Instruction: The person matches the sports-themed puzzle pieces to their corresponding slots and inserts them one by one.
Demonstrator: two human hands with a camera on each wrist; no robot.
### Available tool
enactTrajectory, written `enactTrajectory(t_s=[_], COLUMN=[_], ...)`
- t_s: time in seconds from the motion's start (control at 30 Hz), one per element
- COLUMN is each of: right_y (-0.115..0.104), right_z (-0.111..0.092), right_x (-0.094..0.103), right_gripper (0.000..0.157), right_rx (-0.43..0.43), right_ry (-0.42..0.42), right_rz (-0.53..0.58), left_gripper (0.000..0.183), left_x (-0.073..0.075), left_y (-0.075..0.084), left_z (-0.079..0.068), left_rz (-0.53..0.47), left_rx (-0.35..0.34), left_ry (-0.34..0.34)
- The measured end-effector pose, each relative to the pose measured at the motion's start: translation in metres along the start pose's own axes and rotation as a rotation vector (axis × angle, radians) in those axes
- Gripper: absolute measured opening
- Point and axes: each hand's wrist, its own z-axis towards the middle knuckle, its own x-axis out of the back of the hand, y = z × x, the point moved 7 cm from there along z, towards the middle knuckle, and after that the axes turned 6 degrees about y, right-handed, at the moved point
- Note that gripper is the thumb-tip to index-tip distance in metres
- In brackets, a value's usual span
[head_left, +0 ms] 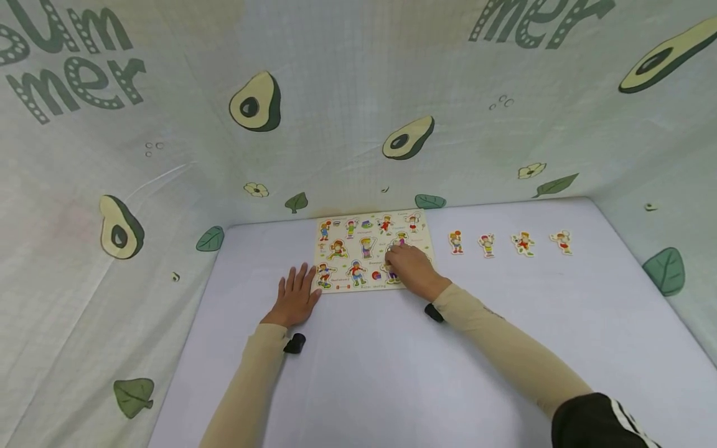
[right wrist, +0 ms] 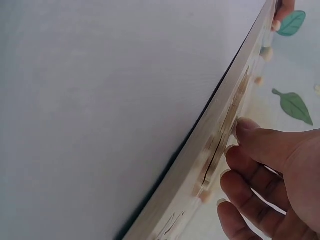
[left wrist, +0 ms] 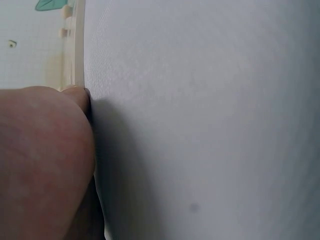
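A peg puzzle board (head_left: 342, 285) with pictures of children at sports lies flat near the back of the table. My left hand (head_left: 292, 296) rests beside its left side, fingers spread on the table. In the left wrist view, that thumb (left wrist: 45, 150) is right at the board's edge (left wrist: 79, 45). My right hand (head_left: 413, 269) is over the right half of the board, thumb and index finger pinching a puzzle piece at its surface. Most of that piece is hidden by the fingers. Small wooden pegs (right wrist: 267, 53) stand up from the board in the right wrist view.
Right of the board lie several loose figure pieces in a row, among them a player with a ball (head_left: 523, 244) and a figure at the far right (head_left: 562, 242). The white table (head_left: 358, 367) ends at a fabric backdrop (head_left: 336, 155) printed with avocados and leaves.
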Motion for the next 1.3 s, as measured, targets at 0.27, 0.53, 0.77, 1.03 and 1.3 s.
enactTrajectory(t_s=[0.27, 0.53, 0.77, 1.03, 1.3], right_y=[-0.0013, -0.0007, -0.0017, -0.0059, -0.0047], right_z=[0.0051, 0.0034, 0.0012, 0.0024, -0.0008], right_x=[0.0009, 0.0005, -0.0001, 0.0003, 0.0034], right_gripper=[0.009, 0.009, 0.009, 0.009, 0.009], right_rx=[-0.022, -0.043, -0.038, -0.049, -0.077], right_ry=[-0.005, -0.004, 0.018, 0.027, 0.039], right_rz=[0.028, 0.019, 0.006, 0.016, -0.020], left_gripper=[0.071, 0.070, 0.071, 0.071, 0.070], left_x=[0.0027, 0.0009, 0.0024, 0.0018, 0.0012], left_y=[0.0010, 0.0025, 0.0025, 0.0019, 0.0029], left_z=[0.0004, 0.0004, 0.0001, -0.0006, -0.0013], left_rz=[0.013, 0.012, 0.006, 0.007, 0.007], left_rx=[0.004, 0.009, 0.019, 0.011, 0.010], left_ry=[-0.008, -0.010, -0.015, -0.009, 0.002])
